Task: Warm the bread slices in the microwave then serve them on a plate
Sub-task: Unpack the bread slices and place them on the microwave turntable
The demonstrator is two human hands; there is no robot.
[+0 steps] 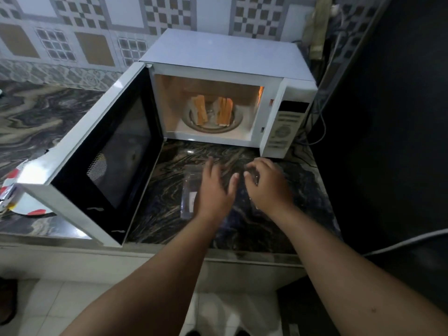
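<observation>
The microwave [225, 93] stands on the marbled counter [48, 112] against the tiled wall [97, 32], its door [101, 161] swung wide to the left and its inside lit. In its cavity, on the round turntable [211, 126], stand the bread slices [213, 111], two groups upright on edge, side by side with a gap between them.

Just in front of the microwave, both hands are low over the counter. The left hand [214, 190] is flat with its fingers spread apart, over a clear plastic bag [190, 190] that lies on the stone; whether it touches the bag cannot be told. The right hand [266, 185] is beside it, fingers loosely bent, with something clear and blurred beneath them; whether they grip it cannot be told.

Left of the open door, partly hidden behind it, lies a white plate [26, 207] with red marks on its rim. The door stands between the hands and that plate. Right of the microwave, cables [317, 127] run down a dark wall.
</observation>
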